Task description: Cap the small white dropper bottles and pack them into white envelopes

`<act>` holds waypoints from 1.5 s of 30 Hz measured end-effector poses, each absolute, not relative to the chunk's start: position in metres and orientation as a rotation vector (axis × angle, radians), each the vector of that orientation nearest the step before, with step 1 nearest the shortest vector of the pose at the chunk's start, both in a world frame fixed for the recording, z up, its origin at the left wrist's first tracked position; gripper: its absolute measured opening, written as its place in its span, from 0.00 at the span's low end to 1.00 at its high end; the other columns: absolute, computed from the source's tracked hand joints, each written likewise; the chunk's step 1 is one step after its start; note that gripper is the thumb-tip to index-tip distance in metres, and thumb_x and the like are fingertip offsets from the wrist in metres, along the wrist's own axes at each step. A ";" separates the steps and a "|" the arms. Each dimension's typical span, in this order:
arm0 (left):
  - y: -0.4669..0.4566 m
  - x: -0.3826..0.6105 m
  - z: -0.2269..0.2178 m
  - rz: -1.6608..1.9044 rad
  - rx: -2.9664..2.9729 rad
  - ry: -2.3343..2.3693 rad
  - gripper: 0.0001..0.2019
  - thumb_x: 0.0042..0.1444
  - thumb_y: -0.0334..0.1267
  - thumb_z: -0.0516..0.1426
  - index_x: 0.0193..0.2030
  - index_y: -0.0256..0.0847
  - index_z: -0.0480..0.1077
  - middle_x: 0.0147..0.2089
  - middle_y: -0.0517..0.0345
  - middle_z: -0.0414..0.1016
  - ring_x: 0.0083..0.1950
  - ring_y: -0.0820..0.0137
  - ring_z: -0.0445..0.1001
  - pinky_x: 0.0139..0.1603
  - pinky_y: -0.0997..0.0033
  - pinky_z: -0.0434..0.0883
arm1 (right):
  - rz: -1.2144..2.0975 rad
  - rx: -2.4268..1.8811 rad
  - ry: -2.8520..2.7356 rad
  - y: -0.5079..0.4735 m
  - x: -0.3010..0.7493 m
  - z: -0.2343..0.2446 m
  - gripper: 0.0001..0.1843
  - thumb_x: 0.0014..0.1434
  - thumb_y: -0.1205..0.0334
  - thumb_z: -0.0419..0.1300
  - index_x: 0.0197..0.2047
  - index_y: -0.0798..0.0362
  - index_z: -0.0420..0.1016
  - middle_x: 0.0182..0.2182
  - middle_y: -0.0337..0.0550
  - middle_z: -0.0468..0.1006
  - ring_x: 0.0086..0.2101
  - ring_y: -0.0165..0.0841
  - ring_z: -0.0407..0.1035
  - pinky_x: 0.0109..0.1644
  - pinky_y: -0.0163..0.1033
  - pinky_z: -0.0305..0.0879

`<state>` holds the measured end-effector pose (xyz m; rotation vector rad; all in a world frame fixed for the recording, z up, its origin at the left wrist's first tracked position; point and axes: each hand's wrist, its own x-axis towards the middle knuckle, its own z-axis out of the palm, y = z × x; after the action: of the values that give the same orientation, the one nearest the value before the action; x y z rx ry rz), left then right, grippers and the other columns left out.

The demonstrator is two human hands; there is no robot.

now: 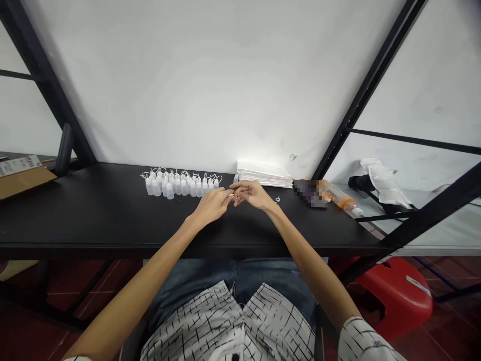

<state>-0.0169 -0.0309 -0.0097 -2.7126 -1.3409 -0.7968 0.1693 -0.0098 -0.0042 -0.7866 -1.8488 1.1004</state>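
My left hand [214, 204] and my right hand [254, 194] meet above the black table, fingertips together. Between them shows a small white piece [232, 194], mostly covered by the fingers; its kind is too small to make out. Both hands are closed in a pinch around it. Just left of my left hand stand several small white squeeze bottles [170, 191] in a close group, many with thin looped cap straps. One more small bottle [236, 178] stands behind my fingertips. To the right of my right hand lies a small white curled piece [277, 199].
A stack of flat white sheets or packets [263, 173] lies against the wall. Right of it are a blurred dark item [310, 194] and a clear bottle with an orange band [345, 202]. A cardboard box [26, 181] sits far left. Black frame posts [361, 90] flank the table [112, 215].
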 end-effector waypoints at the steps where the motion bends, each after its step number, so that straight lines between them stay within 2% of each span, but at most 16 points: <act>1: -0.030 -0.017 -0.010 -0.800 -2.713 -1.337 0.17 0.66 0.38 0.45 0.42 0.40 0.75 0.36 0.50 0.72 0.38 0.61 0.72 0.35 0.67 0.63 | 1.101 -0.786 -1.844 -0.009 0.168 -0.005 0.16 0.52 0.66 0.59 0.46 0.59 0.72 0.23 0.37 0.77 0.24 0.32 0.76 0.34 0.40 0.75; 7: -0.029 -0.020 -0.007 -0.875 -2.810 -1.283 0.17 0.66 0.40 0.45 0.39 0.41 0.75 0.34 0.53 0.75 0.37 0.62 0.73 0.36 0.68 0.63 | 1.161 -0.781 -1.851 -0.011 0.167 -0.004 0.16 0.53 0.66 0.60 0.46 0.59 0.72 0.24 0.38 0.77 0.25 0.31 0.75 0.35 0.41 0.76; 10: -0.029 -0.022 -0.005 -0.945 -2.813 -1.331 0.18 0.66 0.43 0.46 0.45 0.41 0.75 0.37 0.53 0.77 0.38 0.62 0.74 0.36 0.67 0.64 | 1.186 -0.787 -1.812 -0.014 0.168 0.000 0.19 0.53 0.65 0.62 0.48 0.57 0.70 0.26 0.38 0.78 0.26 0.32 0.76 0.34 0.40 0.76; 13: -0.028 -0.024 -0.004 -1.024 -2.749 -1.437 0.20 0.66 0.45 0.47 0.54 0.40 0.73 0.43 0.50 0.79 0.40 0.61 0.75 0.41 0.65 0.67 | 1.163 -0.810 -1.750 -0.015 0.171 0.004 0.19 0.54 0.61 0.64 0.49 0.56 0.70 0.28 0.39 0.78 0.27 0.32 0.77 0.33 0.39 0.76; 17: -0.028 -0.024 -0.004 -1.078 -2.722 -1.487 0.22 0.65 0.46 0.47 0.59 0.38 0.70 0.53 0.47 0.77 0.43 0.61 0.75 0.48 0.62 0.68 | 1.085 -0.876 -1.756 -0.014 0.173 0.005 0.16 0.52 0.55 0.67 0.39 0.57 0.75 0.29 0.43 0.78 0.28 0.32 0.76 0.31 0.37 0.74; 21: -0.029 -0.023 -0.004 -1.046 -2.705 -1.498 0.23 0.66 0.46 0.45 0.58 0.38 0.71 0.48 0.48 0.78 0.43 0.60 0.75 0.45 0.63 0.69 | 1.038 -0.864 -1.796 -0.014 0.171 0.005 0.18 0.49 0.50 0.68 0.35 0.57 0.76 0.27 0.43 0.77 0.28 0.33 0.75 0.28 0.35 0.72; 25: -0.030 -0.023 -0.003 -1.024 -2.690 -1.495 0.22 0.66 0.47 0.46 0.56 0.40 0.72 0.42 0.50 0.77 0.40 0.61 0.74 0.39 0.65 0.67 | 1.011 -0.861 -1.803 -0.015 0.168 0.006 0.18 0.51 0.48 0.67 0.34 0.57 0.76 0.29 0.43 0.77 0.28 0.31 0.75 0.29 0.34 0.71; 34: -0.038 -0.028 0.011 -1.022 -2.746 -1.534 0.21 0.67 0.47 0.43 0.42 0.44 0.76 0.36 0.57 0.78 0.36 0.64 0.72 0.34 0.69 0.62 | 0.924 -0.858 -1.764 -0.015 0.156 0.015 0.16 0.50 0.50 0.67 0.30 0.56 0.75 0.22 0.40 0.74 0.23 0.30 0.70 0.28 0.35 0.67; 37: -0.041 -0.043 0.028 -1.071 -2.648 -1.569 0.23 0.67 0.49 0.44 0.38 0.43 0.77 0.37 0.56 0.78 0.38 0.63 0.73 0.35 0.69 0.63 | 0.802 -0.881 -1.834 -0.011 0.144 0.024 0.13 0.52 0.53 0.64 0.30 0.56 0.75 0.21 0.40 0.73 0.22 0.30 0.68 0.28 0.36 0.66; 41: -0.037 -0.078 0.046 -1.328 -2.449 -1.607 0.20 0.65 0.47 0.47 0.42 0.42 0.78 0.42 0.54 0.80 0.42 0.64 0.74 0.39 0.69 0.66 | 0.398 -0.934 -2.105 -0.001 0.111 0.039 0.06 0.54 0.65 0.59 0.31 0.55 0.77 0.28 0.42 0.78 0.29 0.31 0.69 0.35 0.37 0.65; 45: -0.027 -0.117 0.051 -1.518 -2.215 -1.734 0.18 0.63 0.45 0.50 0.41 0.41 0.79 0.39 0.54 0.81 0.41 0.64 0.76 0.41 0.69 0.67 | 0.126 -1.006 -2.342 0.005 0.067 0.049 0.09 0.55 0.68 0.57 0.33 0.54 0.79 0.34 0.42 0.80 0.34 0.33 0.70 0.40 0.37 0.63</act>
<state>-0.1165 -0.0268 0.0508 -2.2147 -1.7343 -1.5183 0.0667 0.0052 0.0491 -1.0060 -2.3422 0.1265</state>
